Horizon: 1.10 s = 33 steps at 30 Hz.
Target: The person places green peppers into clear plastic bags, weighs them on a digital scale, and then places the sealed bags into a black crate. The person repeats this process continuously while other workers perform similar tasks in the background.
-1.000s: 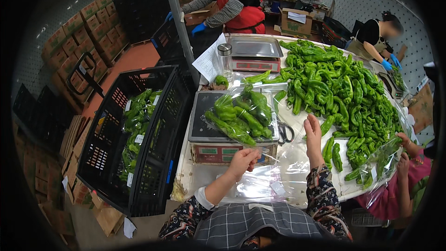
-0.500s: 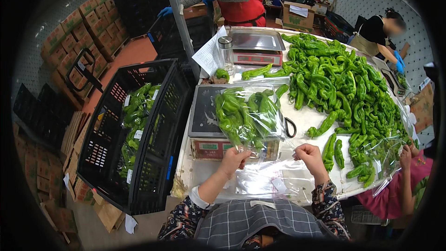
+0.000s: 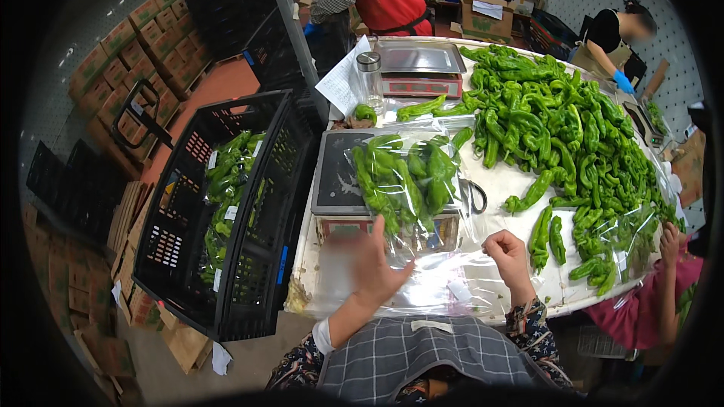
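A clear plastic bag of green peppers [image 3: 406, 177] lies on the near kitchen scale [image 3: 335, 185], its loose mouth hanging toward me. My left hand [image 3: 369, 271] is open at the bag's near edge, thumb and fingers spread, partly smeared by motion. To its right, my right hand [image 3: 510, 262] is closed in a pinch on the edge of clear plastic film [image 3: 452, 265]. Whether that film belongs to the filled bag or to a separate bag beneath, I cannot tell. A black loop [image 3: 478, 197] sits just right of the scale.
A large heap of loose green peppers [image 3: 581, 139] covers the table's right side. Behind stand a second scale [image 3: 418, 59], a glass jar [image 3: 370, 79] and a paper sheet [image 3: 345, 79]. At left, a black crate [image 3: 249, 256] holds bagged peppers. Co-workers stand at the far side and right.
My left hand has let go of the bag's edge and spread its fingers. My right hand keeps its pinch in nearly the same place. The far co-worker has bent to the left.
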Available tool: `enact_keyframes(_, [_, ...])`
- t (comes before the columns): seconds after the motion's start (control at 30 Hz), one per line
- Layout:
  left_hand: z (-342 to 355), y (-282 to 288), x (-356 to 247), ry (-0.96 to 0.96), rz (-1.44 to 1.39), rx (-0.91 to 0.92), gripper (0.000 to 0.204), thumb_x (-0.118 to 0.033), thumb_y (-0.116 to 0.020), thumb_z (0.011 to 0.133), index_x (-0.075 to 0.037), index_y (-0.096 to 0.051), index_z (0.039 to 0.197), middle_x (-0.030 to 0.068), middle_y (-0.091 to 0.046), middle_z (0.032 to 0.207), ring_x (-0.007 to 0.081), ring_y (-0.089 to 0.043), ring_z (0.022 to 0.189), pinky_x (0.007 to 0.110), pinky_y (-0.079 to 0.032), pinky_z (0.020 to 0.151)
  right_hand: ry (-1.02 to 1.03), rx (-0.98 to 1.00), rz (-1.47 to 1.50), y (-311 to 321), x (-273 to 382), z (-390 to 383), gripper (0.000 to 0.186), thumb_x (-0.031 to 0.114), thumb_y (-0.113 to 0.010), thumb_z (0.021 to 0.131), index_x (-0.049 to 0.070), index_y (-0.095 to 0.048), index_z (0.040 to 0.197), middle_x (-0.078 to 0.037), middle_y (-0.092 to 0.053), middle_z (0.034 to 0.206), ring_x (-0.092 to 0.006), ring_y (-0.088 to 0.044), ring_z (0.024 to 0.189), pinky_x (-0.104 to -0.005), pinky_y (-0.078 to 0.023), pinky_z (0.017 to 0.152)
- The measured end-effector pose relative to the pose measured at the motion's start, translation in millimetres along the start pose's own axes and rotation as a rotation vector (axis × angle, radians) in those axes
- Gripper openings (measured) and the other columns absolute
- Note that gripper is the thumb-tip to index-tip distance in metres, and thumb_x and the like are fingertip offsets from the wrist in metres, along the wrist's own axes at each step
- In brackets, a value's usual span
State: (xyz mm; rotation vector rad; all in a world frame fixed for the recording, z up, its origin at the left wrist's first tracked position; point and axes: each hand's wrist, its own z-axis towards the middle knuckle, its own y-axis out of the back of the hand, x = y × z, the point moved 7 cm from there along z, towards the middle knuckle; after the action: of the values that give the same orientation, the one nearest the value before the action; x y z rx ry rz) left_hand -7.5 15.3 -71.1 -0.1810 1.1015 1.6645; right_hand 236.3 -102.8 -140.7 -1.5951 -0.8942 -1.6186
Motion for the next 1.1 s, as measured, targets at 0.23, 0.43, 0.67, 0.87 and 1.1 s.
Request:
enact_keyframes(0.23, [-19.5, 15.2, 66.3, 0.168, 0.079, 0.052, 0.064, 0.002, -0.053, 0.073, -0.004, -0.030, 0.133, 0.0039, -0.048, 0.055, 0.0130, -0.048, 0.047, 0.026, -0.040, 0.047, -0.085, -0.016, 0.018, 21.4, -15.9, -6.7, 0.013, 0.018, -0.054, 0.084, 0.005, -0.056, 0.083, 0.000, -0.057, 0.079, -0.0073, -0.052, 0.071, -0.0211, -0.040, 0.063])
enact_keyframes(0.43, [-21.8, 8.9, 72.2, 0.223, -0.035, 0.151, 0.064, -0.002, -0.054, 0.077, -0.005, -0.025, 0.134, 0.0045, -0.053, 0.060, 0.0103, -0.049, 0.050, 0.024, -0.041, 0.049, -0.301, 0.095, 0.017, -14.0, -19.9, 5.5, 0.025, 0.031, -0.047, 0.085, 0.009, -0.056, 0.092, -0.002, -0.058, 0.091, -0.0115, -0.055, 0.081, -0.0255, -0.043, 0.066])
enact_keyframes(0.67, [-2.3, 4.7, 101.4, 0.216, -0.452, 0.198, 0.034, -0.001, -0.042, 0.087, -0.004, -0.044, 0.120, 0.0007, -0.052, 0.062, 0.0054, -0.045, 0.047, 0.018, -0.039, 0.042, 0.031, 0.094, 0.088, -31.3, 30.8, 28.8, 0.014, 0.014, -0.051, 0.084, 0.004, -0.055, 0.075, -0.001, -0.056, 0.067, -0.0078, -0.053, 0.061, -0.0202, -0.043, 0.055])
enact_keyframes(0.87, [98.9, 78.9, -0.1, 0.277, -0.945, -0.009, 0.018, -0.005, -0.046, 0.087, 0.000, -0.057, 0.100, -0.0020, -0.048, 0.060, 0.0020, -0.041, 0.045, 0.016, -0.034, 0.039, 0.212, 0.139, 0.557, -34.9, 163.5, 36.4, 0.015, 0.015, -0.047, 0.088, 0.007, -0.045, 0.075, -0.002, -0.050, 0.069, -0.0083, -0.050, 0.055, -0.0214, -0.044, 0.048])
enact_keyframes(1.1, [142.6, 69.5, 23.0, 0.467, -1.057, 0.018, 0.019, -0.003, -0.045, 0.086, 0.000, -0.057, 0.099, -0.0020, -0.047, 0.059, 0.0042, -0.043, 0.046, 0.019, -0.038, 0.042, 0.065, 0.234, 0.687, -55.4, 177.7, 90.5, 0.015, 0.017, -0.044, 0.089, 0.009, -0.044, 0.077, -0.001, -0.047, 0.064, -0.0097, -0.046, 0.051, -0.0204, -0.038, 0.045])
